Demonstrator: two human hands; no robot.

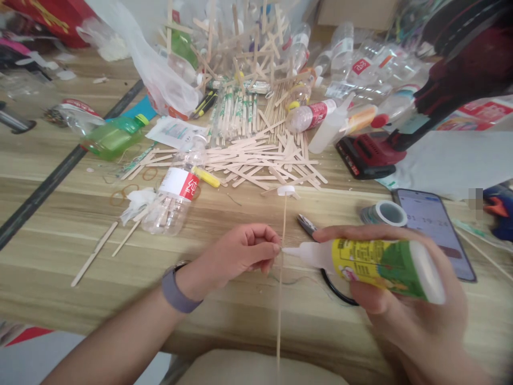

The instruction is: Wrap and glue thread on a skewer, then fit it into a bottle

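Note:
A thin wooden skewer point(279, 310) runs from the table's near edge toward a white bottle cap point(286, 190) at its far end. My left hand point(248, 248) is closed, thumb and fingers pinched at the skewer's middle. The fingertips partly hide what lies between them. My right hand point(404, 315) is wrapped round a yellow-and-green glue bottle point(372, 264), tipped on its side. Its white nozzle points left and meets the skewer beside my left fingertips, touching or nearly so. Under the glue bottle, a pair of grey-handled scissors or pliers point(306, 224) is partly hidden.
Flat craft sticks point(248, 158) lie heaped beyond the cap. A clear plastic bottle point(172, 200) stands left, a green bottle point(116, 136) behind it. On the right are a tape roll point(387, 214), a phone point(428, 214) and a red power drill point(372, 155). Many bottles crowd the back.

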